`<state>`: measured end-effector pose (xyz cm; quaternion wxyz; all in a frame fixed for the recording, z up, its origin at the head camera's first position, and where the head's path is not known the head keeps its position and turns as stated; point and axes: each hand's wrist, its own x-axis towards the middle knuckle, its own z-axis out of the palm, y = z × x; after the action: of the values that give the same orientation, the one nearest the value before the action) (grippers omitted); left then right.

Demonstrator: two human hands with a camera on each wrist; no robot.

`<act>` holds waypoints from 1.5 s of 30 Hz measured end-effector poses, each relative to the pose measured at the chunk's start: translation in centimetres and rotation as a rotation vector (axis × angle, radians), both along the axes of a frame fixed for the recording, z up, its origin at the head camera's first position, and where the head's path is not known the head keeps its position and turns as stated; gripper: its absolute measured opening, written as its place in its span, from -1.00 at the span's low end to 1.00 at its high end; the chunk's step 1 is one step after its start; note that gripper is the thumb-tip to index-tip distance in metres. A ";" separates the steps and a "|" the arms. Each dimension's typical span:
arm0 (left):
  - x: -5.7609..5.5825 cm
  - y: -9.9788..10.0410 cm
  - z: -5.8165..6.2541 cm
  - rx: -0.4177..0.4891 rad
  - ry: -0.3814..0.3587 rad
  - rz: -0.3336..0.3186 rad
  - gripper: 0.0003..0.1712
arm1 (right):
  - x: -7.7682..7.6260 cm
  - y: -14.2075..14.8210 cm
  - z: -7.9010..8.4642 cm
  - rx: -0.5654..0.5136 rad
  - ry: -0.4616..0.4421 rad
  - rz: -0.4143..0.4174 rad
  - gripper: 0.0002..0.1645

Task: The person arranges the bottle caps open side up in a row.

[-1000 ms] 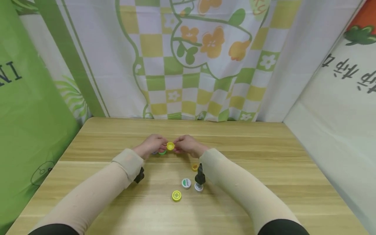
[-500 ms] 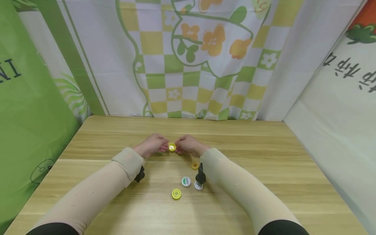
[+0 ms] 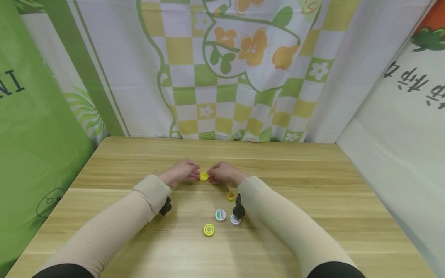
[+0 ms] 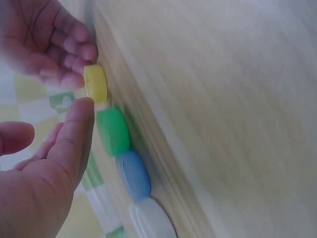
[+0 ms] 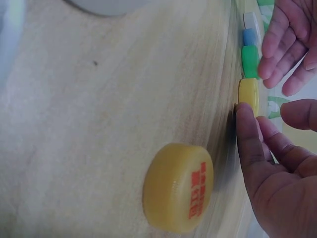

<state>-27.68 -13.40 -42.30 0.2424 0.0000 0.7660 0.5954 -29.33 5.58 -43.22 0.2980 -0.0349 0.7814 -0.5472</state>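
Note:
A small yellow bottle cap [image 3: 204,177] lies on the table between the two hands, at the end of a touching row. Beside it in the left wrist view are a green cap [image 4: 114,131], a blue cap [image 4: 133,174] and a white cap [image 4: 152,218]; from the head, my left hand covers these. My left hand [image 3: 181,172] has its fingers extended, with a fingertip by the yellow cap's edge. From the other side, my right hand [image 3: 225,173] touches that cap with fairly straight fingertips, its thumb held apart.
Nearer on the wooden table [image 3: 295,239] lie an orange-yellow cap [image 3: 231,196] with red print, a white cap with a green mark [image 3: 220,215], another white cap [image 3: 235,219] partly behind the wrist camera, and a yellow cap [image 3: 209,230]. A patterned curtain [image 3: 226,92] hangs behind.
The yellow cap, earlier held up between both hands, has come down onto the table at the row's end. The fingers have loosened around it; the nearer caps have stayed put.

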 end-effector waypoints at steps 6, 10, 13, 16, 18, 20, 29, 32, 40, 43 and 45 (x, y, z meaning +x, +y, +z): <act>0.1 -0.7 0.4 0.000 0.039 0.022 -0.53 | 0.1 0.0 0.1 0.015 -0.005 0.010 -0.72; 0.1 -0.7 0.3 0.006 0.038 0.040 -0.54 | 0.1 0.0 0.1 0.007 -0.012 0.015 -0.70; 0.0 -0.5 0.1 0.015 0.037 0.060 -0.55 | 0.1 0.1 0.2 -0.004 -0.008 0.022 -0.69; 0.0 -0.4 -0.1 0.021 0.047 0.063 -0.55 | -0.2 0.5 0.1 -0.028 0.006 0.027 -0.69; 0.1 -0.4 -0.1 0.025 0.050 0.070 -0.56 | -0.3 0.7 0.1 -0.036 0.015 0.018 -0.68; 0.2 -0.3 -0.2 0.033 0.056 0.071 -0.57 | -0.3 0.9 0.3 -0.041 0.024 0.009 -0.67; 1.1 0.2 0.3 0.082 0.023 0.050 -0.52 | -0.1 2.5 1.9 -0.078 0.022 -0.004 -0.58; 1.7 0.6 0.5 0.083 0.020 0.021 -0.51 | 0.1 3.1 2.5 -0.096 0.022 -0.001 -0.57; 3.4 1.4 0.2 0.099 -0.031 -0.031 -0.61 | 1.7 4.4 3.1 -0.006 0.017 0.115 -0.63; 3.9 1.6 0.0 0.104 -0.049 -0.063 -0.63 | 2.5 4.7 3.1 0.044 0.022 0.194 -0.64; 4.4 1.7 0.0 0.103 -0.061 -0.087 -0.63 | 3.1 4.8 3.2 0.091 0.040 0.256 -0.64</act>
<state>-23.30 -11.65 -42.26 0.2912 0.0276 0.7259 0.6225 -26.24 10.43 -40.00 0.3509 -0.1319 0.8004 -0.4679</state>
